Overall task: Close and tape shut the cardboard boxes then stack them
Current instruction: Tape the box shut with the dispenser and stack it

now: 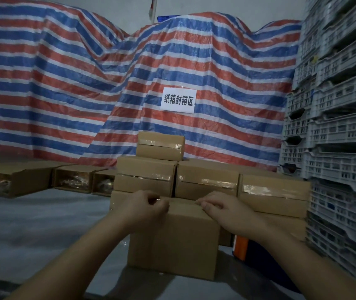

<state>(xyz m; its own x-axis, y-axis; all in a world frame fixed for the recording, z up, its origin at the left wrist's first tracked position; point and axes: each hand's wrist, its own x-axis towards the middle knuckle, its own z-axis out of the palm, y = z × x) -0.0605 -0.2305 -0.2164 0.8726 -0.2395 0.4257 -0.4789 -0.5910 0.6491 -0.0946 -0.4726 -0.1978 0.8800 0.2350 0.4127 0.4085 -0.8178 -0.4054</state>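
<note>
I see matt brown cardboard boxes (173, 239) with glossy clear tape (205, 181), a crinkled woven plastic tarp (64, 83), and grey plastic crates (335, 126).

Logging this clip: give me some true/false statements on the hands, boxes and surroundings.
1. Both hands, left and right, are at the front box's top edge. True.
2. The boxes at the left are taped shut. False: they lie open, contents showing.
3. A white sign hangs on the striped tarp. True.
4. Wooden pallets stand at the right. False: grey plastic crates are stacked there.
</note>
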